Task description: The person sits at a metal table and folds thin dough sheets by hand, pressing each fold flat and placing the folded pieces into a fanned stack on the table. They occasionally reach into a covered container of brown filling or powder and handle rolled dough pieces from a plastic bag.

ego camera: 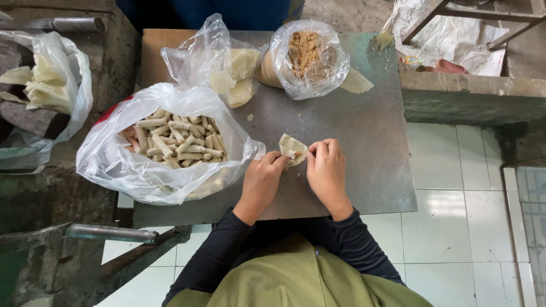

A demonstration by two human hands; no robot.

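Note:
A pale thin wrapper [292, 149] with a little brown filling lies on the metal tabletop [364, 131]. My left hand [263, 177] pinches its lower left edge. My right hand [325, 169] holds its right edge with bent fingers. To the left, a white plastic bag [142, 170] holds several finished pale rolls [173, 141]. At the back, a clear bag of brown filling [307, 54] stands beside a clear bag of stacked wrappers [233, 74].
A loose wrapper piece [357, 83] lies near the filling bag. Another bag with pale sheets [48, 85] sits at far left on a dark ledge. A metal pipe [111, 233] juts out lower left. White floor tiles [455, 187] lie to the right.

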